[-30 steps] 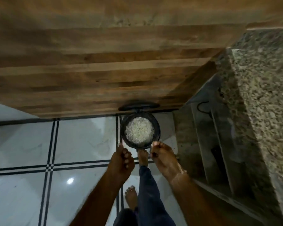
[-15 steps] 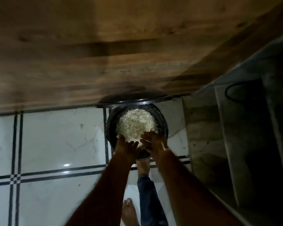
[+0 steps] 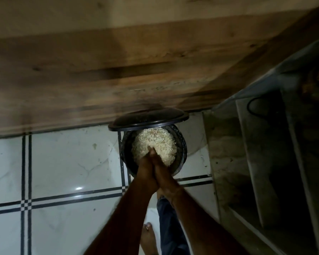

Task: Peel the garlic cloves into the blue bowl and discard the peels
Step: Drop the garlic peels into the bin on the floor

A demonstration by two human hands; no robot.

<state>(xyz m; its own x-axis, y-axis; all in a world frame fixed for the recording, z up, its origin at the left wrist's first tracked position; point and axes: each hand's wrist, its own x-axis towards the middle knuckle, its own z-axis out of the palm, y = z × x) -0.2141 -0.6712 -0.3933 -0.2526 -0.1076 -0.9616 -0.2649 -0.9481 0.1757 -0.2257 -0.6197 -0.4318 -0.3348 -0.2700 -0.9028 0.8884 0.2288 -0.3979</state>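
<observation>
A black round bin (image 3: 181, 144) stands on the tiled floor, its lid (image 3: 148, 119) tipped up at the back. A pale heap of garlic peels (image 3: 155, 142) fills it. My left hand (image 3: 145, 169) and my right hand (image 3: 163, 171) are pressed palm to palm over the bin's near side, fingers straight, fingertips at the peels. Whether any peels lie between the palms is hidden. No blue bowl or cloves are in view.
A wooden panel (image 3: 118, 61) rises behind the bin. A stone shelf unit (image 3: 256, 153) stands to the right. White floor tiles (image 3: 63, 162) with dark lines spread to the left. My bare feet (image 3: 148, 236) and a blue trouser leg (image 3: 171, 227) are below.
My hands moved forward from the bin's near rim, came together palm to palm over the peels. The view has closed in on the bin.
</observation>
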